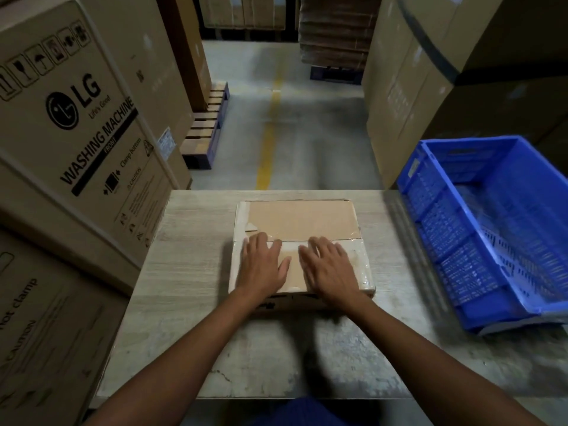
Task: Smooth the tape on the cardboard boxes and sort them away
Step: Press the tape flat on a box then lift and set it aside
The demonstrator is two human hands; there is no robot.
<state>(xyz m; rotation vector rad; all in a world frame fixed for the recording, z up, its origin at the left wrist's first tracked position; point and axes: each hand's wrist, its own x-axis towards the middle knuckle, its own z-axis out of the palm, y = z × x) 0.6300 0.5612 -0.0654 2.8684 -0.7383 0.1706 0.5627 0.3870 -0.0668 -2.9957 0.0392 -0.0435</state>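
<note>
A taped cardboard box (299, 245) is pressed flat on the table (190, 241) by the left hand (261, 265) and right hand (330, 265), fingers extended, nothing grasped. A blue crate (491, 229) is seen at right.

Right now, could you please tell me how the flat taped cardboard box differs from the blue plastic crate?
The flat brown cardboard box is closed and sealed with clear tape; the blue perforated plastic crate is open-topped. The box lies at the middle of the pale wooden table, while the crate sits at its right side. The left hand and right hand press flat on the box; neither touches the crate. Both are rectangular.
</note>
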